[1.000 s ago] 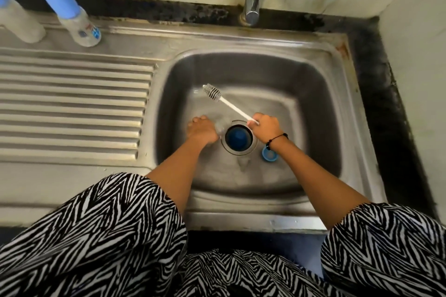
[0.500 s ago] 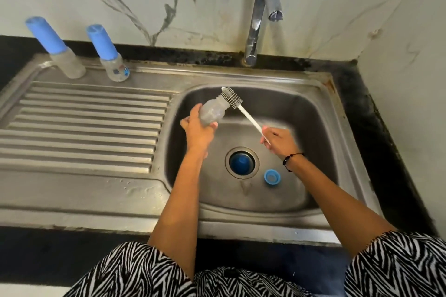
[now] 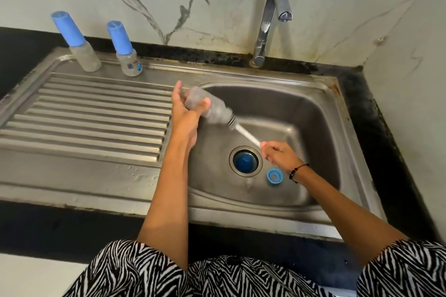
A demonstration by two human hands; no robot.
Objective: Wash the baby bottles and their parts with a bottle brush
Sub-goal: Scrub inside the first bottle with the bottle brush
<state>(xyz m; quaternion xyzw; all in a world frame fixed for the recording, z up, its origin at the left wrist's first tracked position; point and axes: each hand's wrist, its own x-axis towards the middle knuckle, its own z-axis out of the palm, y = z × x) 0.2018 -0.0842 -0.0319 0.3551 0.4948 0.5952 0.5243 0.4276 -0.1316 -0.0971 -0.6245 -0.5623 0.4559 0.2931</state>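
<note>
Two hands: left hand (image 3: 185,113) is gripping the bottle (image 3: 207,108); right hand (image 3: 277,154) is pinching the brush (image 3: 243,131).
Axis: bottle mouth is pointing toward the right hand, over the sink (image 3: 313,113) basin's left edge; brush is lining up.

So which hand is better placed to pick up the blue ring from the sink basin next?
Probably the right hand. It hovers just above the blue ring, near the drain, though it holds the brush. The left hand is farther off and grips the bottle.
</note>
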